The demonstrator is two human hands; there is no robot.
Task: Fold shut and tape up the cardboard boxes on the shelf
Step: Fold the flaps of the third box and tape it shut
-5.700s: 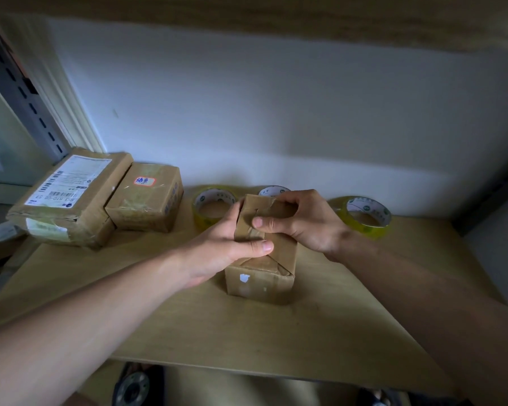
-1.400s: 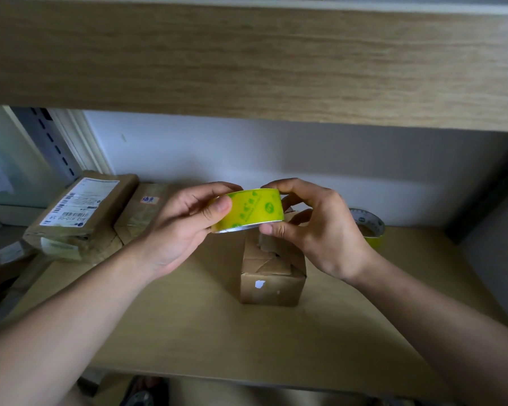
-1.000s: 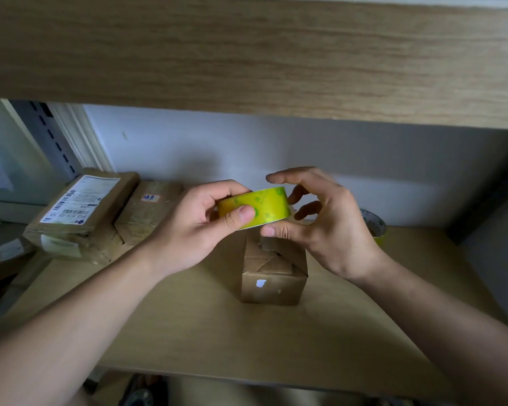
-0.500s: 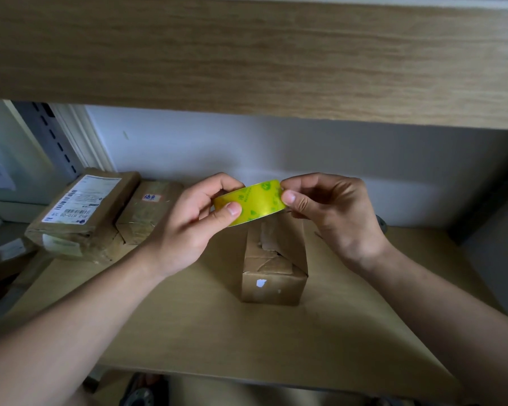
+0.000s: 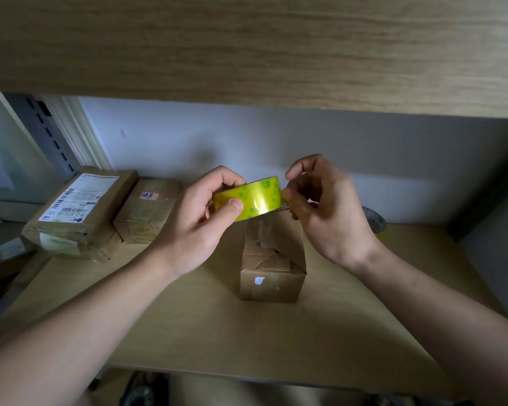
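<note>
Overhead, hemmed in by a wood-grain shelf board (image 5: pixel 247 48) filling the top of the view, its front edge low above both hands. Below, held up over the small cardboard box (image 5: pixel 272 259), a yellow tape roll (image 5: pixel 248 197) with green print. Left hand (image 5: pixel 194 227) curled round the roll's 9 o'clock side, thumb pressed on the outer face. Right hand (image 5: pixel 326 209) at the roll's 3 o'clock edge, thumb and forefinger curled in against the rim; whether pinching the loose tape end, cannot tell. Small box standing on the shelf (image 5: pixel 188 317) near centre, top flaps folded down but rumpled, a white scrap on its near face. Bare wood all round it at 6, 3 and 9 o'clock, with the shelf's front edge close at 6 o'clock and a drop beyond. At 9 to 10 o'clock, well apart from the small box, a large parcel (image 5: pixel 79 215) with a white shipping label, touching a second brown parcel (image 5: pixel 147 212) marked with a small red-and-white sticker. At 3 o'clock, partly hidden behind the right hand, another tape roll (image 5: pixel 374 222) lying flat near the back. Behind everything, a plain pale wall (image 5: pixel 276 142); at 10 o'clock, a slotted metal upright (image 5: pixel 44 133).
</note>
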